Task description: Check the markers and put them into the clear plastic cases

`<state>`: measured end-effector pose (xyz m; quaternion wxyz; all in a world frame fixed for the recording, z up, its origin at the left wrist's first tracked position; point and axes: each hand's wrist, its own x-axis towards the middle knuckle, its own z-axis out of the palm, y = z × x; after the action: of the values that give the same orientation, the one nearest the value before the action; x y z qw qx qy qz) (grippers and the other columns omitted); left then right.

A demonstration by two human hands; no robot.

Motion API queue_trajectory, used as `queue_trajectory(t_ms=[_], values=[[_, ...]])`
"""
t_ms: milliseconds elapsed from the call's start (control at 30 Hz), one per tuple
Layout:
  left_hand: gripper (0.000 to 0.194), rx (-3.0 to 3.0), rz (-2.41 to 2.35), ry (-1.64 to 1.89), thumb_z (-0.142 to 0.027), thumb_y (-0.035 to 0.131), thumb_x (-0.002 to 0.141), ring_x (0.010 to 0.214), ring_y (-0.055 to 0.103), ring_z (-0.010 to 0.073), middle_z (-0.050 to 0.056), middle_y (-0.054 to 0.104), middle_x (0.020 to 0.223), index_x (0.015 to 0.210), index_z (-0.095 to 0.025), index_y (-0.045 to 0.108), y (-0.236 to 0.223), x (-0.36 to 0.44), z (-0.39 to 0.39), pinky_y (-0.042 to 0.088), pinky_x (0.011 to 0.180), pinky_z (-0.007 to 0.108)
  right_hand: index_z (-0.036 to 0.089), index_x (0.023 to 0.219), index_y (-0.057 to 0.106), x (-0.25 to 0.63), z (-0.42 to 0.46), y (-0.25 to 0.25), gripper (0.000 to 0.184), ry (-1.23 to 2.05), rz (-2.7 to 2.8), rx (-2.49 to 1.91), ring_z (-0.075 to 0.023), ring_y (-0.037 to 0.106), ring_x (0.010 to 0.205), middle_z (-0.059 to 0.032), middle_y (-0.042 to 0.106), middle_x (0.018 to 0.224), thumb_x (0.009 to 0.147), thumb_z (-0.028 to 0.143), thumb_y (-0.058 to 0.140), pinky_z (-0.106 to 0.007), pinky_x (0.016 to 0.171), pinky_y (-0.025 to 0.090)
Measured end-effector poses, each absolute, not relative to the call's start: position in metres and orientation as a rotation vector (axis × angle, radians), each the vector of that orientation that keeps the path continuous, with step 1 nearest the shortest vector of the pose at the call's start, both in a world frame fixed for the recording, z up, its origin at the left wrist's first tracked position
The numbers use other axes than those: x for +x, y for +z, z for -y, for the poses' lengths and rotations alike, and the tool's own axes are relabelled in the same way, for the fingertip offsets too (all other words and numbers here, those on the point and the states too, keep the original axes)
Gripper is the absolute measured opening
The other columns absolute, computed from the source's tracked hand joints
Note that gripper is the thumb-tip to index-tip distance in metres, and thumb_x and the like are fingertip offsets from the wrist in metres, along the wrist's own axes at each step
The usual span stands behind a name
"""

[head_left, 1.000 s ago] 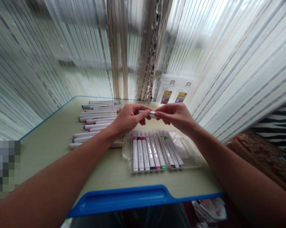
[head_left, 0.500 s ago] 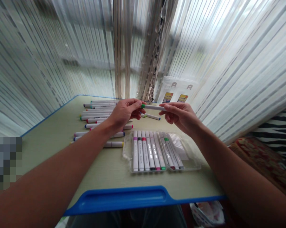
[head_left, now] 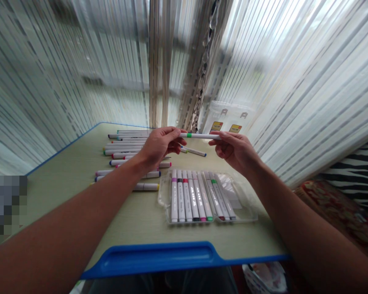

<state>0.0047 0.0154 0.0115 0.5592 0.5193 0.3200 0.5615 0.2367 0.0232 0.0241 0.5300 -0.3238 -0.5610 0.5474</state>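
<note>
A white marker with a green band [head_left: 200, 136] is held level above the table, one end in each hand. My left hand [head_left: 168, 141] pinches its left end, beside the green band. At the other end, the fingers of my right hand [head_left: 233, 147] are closed on the white barrel. Below the hands lies a clear plastic case [head_left: 245, 212] with several white markers [head_left: 196, 196] in a row, their bands and ends in various colours. Part of the loose markers [head_left: 129, 143] on the left is hidden behind my left hand and forearm.
The pale tabletop [head_left: 64, 183] has a blue edge with a moulded blue tray [head_left: 159, 257] at the front. A clear package with yellow labels [head_left: 227, 116] stands at the back against a string curtain [head_left: 110, 61]. A white basket [head_left: 265, 277] is below, right of my legs.
My right hand has shifted slightly to the right along with the marker. The green band, earlier at my left fingertips, now shows clear of them, with a white section to its left.
</note>
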Motion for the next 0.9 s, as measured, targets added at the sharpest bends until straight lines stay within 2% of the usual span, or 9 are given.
queue_trajectory(t_ms=[600, 733, 900], values=[[0.023, 1.265, -0.593, 1.263, -0.019, 0.078, 0.079, 0.066, 0.062, 0.0085, 0.009, 0.078, 0.091, 0.102, -0.016, 0.079, 0.016, 0.004, -0.007, 0.053, 0.065, 0.023, 0.014, 0.086, 0.075, 0.246, -0.037, 0.020, 0.014, 1.309, 1.219, -0.821, -0.0087, 0.058, 0.050, -0.0042, 0.072, 0.069, 0.078, 0.026, 0.073, -0.019, 0.042, 0.043], [0.027, 1.271, -0.594, 1.263, -0.020, 0.083, 0.074, 0.067, 0.063, 0.0091, 0.009, 0.078, 0.091, 0.101, -0.016, 0.080, 0.016, 0.005, -0.007, 0.053, 0.065, 0.024, 0.014, 0.084, 0.075, 0.244, -0.035, 0.022, 0.013, 1.304, 1.198, -0.842, -0.0082, 0.056, 0.048, -0.0042, 0.072, 0.067, 0.078, 0.025, 0.072, -0.019, 0.042, 0.042], [0.023, 1.267, -0.631, 1.251, -0.024, 0.083, 0.076, 0.064, 0.062, 0.0083, 0.008, 0.078, 0.085, 0.097, -0.016, 0.080, 0.015, 0.004, -0.008, 0.052, 0.065, 0.023, 0.013, 0.082, 0.076, 0.242, -0.034, 0.024, 0.014, 1.282, 1.207, -0.827, -0.0077, 0.056, 0.047, -0.0049, 0.073, 0.065, 0.077, 0.026, 0.074, -0.019, 0.042, 0.040]])
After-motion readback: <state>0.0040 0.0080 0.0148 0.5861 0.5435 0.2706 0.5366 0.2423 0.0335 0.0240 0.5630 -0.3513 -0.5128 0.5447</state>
